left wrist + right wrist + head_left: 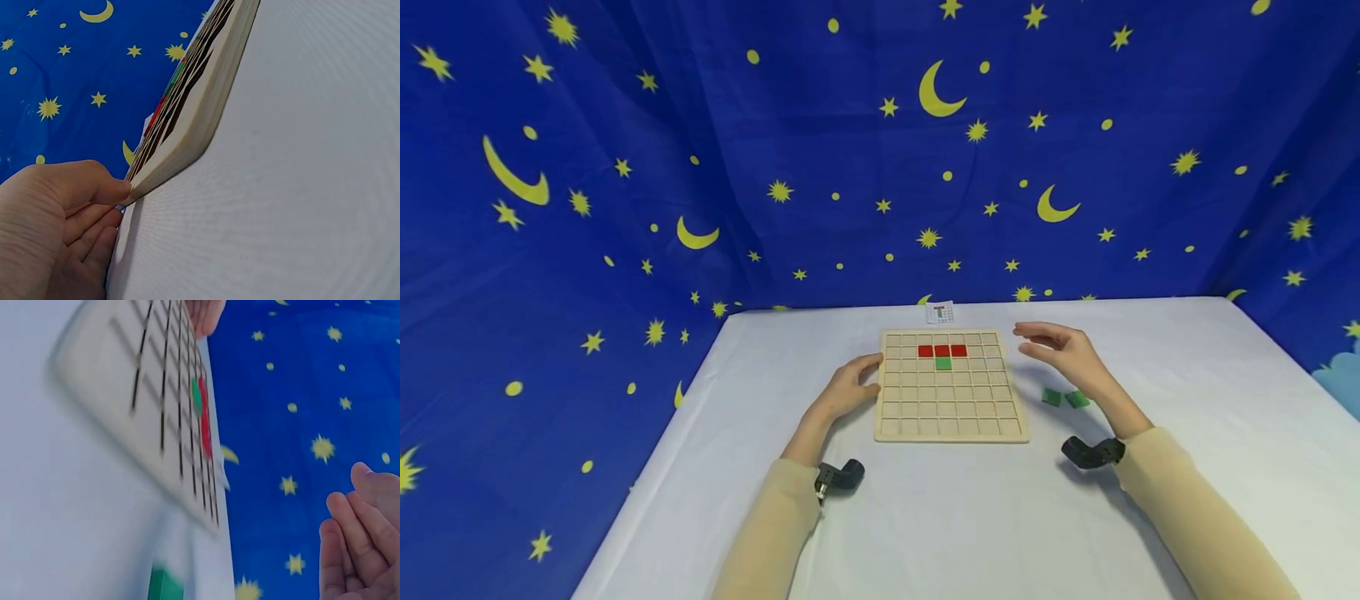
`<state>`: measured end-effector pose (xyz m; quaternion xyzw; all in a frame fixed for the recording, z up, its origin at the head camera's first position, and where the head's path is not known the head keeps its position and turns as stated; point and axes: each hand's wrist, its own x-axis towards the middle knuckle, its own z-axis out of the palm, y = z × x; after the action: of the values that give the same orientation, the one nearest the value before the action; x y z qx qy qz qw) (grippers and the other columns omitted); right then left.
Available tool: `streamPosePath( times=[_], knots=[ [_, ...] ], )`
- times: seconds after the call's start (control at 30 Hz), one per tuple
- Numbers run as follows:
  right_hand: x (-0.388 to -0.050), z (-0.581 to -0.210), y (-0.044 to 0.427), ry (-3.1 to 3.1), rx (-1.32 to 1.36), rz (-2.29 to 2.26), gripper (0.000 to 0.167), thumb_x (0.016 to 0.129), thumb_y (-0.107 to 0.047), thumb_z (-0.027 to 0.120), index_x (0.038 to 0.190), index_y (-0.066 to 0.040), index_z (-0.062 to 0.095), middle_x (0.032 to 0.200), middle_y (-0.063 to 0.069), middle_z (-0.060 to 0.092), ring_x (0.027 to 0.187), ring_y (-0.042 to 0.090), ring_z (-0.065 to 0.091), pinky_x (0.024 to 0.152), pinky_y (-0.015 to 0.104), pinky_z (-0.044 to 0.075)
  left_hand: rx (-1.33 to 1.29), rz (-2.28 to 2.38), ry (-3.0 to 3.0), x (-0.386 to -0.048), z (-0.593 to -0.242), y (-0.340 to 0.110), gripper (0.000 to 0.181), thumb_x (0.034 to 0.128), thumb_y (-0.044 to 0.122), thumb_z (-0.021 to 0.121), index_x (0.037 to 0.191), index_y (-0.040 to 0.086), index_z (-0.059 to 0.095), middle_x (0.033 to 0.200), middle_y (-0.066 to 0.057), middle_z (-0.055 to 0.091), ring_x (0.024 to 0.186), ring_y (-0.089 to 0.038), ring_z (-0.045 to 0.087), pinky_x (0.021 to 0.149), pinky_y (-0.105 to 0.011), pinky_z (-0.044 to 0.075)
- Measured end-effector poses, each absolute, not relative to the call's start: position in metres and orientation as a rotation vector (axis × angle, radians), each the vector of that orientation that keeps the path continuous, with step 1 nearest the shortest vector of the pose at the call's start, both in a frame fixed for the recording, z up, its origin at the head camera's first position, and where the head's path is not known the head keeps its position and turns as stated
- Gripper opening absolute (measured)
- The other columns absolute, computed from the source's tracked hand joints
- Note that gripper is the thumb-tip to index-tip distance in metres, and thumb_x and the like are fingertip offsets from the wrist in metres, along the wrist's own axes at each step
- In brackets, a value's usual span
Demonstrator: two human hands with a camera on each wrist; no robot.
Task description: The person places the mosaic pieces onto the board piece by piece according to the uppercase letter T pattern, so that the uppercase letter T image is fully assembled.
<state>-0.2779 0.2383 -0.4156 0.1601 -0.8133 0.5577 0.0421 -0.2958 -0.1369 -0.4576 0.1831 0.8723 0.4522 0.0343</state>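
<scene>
A square wooden grid board (951, 408) lies on the white table. Three red tiles (942, 351) sit side by side in one of its upper rows, with a green tile (943, 364) directly below the middle one. My left hand (844, 387) touches the board's left edge with thumb and fingertips, as the left wrist view also shows. Off the board's right side hovers my right hand (1067, 354), thumb and fingers apart. The right wrist view shows nothing between its fingers (353, 534). Two loose green tiles (1052, 397) lie on the table near that hand.
Behind the board, a small printed card (940, 312) carries a grid with a red and green pattern. A blue curtain (850, 150) with yellow stars and moons hangs along the far side and both flanks of the table (955, 525).
</scene>
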Motion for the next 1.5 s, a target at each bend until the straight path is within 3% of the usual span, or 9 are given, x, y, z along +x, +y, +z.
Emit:
streamPosePath(
  times=[0.33,0.7,0.9,1.03,1.13,1.23,1.33,1.5],
  knots=[
    [-0.249,-0.426,0.29,-2.585,0.365,1.519,0.046,0.091,-0.027,0.064,0.129,-0.003,0.056,0.127,0.012,0.058,0.114,0.024,0.055,0.084,0.009,0.045,0.574,1.39,2.7,-0.295,-0.457,-0.142,0.058,0.0817,-0.003,0.062,0.137,-0.004,0.045,0.137,-0.02,0.046,0.129,-0.032,0.041,0.108,-0.039,0.033],
    [-0.24,-0.446,0.306,-2.601,0.373,1.468,0.038,0.092,-0.02,0.063,0.124,-0.002,0.06,0.122,0.012,0.061,0.108,0.008,0.057,0.085,0.007,0.043,0.602,1.387,2.701,-0.296,-0.46,-0.141,0.057,0.0812,-0.003,0.062,0.136,-0.005,0.046,0.136,-0.021,0.047,0.128,-0.033,0.041,0.108,-0.04,0.033],
    [-0.239,-0.456,0.316,-2.668,0.397,1.338,0.033,0.091,-0.02,0.063,0.12,-0.003,0.063,0.12,0.015,0.062,0.104,-0.006,0.053,0.086,0.005,0.038,0.587,1.359,2.714,-0.297,-0.46,-0.138,0.057,0.0822,-0.002,0.063,0.137,-0.003,0.045,0.137,-0.019,0.047,0.129,-0.031,0.041,0.108,-0.037,0.033],
    [-0.236,-0.462,0.32,-2.761,0.381,1.255,0.035,0.092,-0.024,0.063,0.122,-0.005,0.063,0.122,0.013,0.061,0.103,-0.012,0.047,0.09,0.014,0.042,0.581,1.374,2.701,-0.297,-0.459,-0.137,0.058,0.0821,-0.002,0.063,0.137,-0.003,0.045,0.137,-0.019,0.047,0.129,-0.031,0.04,0.108,-0.038,0.032],
    [-0.235,-0.465,0.321,-2.806,0.378,1.223,0.036,0.092,-0.024,0.062,0.123,-0.006,0.062,0.123,0.012,0.061,0.108,-0.001,0.05,0.097,0.034,0.044,0.579,1.372,2.695,-0.296,-0.458,-0.136,0.058,0.0824,-0.002,0.062,0.137,-0.003,0.045,0.138,-0.019,0.046,0.129,-0.031,0.04,0.108,-0.038,0.032],
    [-0.235,-0.466,0.321,-2.814,0.38,1.238,0.035,0.092,-0.021,0.062,0.123,-0.005,0.061,0.124,0.013,0.06,0.115,0.019,0.052,0.098,0.051,0.04,0.573,1.362,2.696,-0.296,-0.457,-0.136,0.058,0.0828,-0.001,0.062,0.138,-0.002,0.044,0.138,-0.018,0.046,0.13,-0.031,0.04,0.109,-0.037,0.032],
    [-0.235,-0.465,0.32,-2.816,0.392,1.259,0.035,0.091,-0.019,0.062,0.123,-0.004,0.061,0.124,0.015,0.059,0.118,0.035,0.049,0.099,0.055,0.037,0.575,1.36,2.707,-0.297,-0.457,-0.137,0.057,0.0823,-0.002,0.063,0.137,-0.003,0.045,0.138,-0.018,0.046,0.13,-0.031,0.04,0.108,-0.037,0.032],
    [-0.233,-0.465,0.32,-2.834,0.409,1.225,0.034,0.091,-0.016,0.063,0.122,-0.004,0.062,0.123,0.016,0.059,0.119,0.039,0.048,0.099,0.057,0.037,0.586,1.373,2.696,-0.297,-0.459,-0.137,0.057,0.0823,-0.002,0.063,0.137,-0.004,0.045,0.138,-0.019,0.046,0.129,-0.031,0.04,0.108,-0.037,0.032]
  ],
)
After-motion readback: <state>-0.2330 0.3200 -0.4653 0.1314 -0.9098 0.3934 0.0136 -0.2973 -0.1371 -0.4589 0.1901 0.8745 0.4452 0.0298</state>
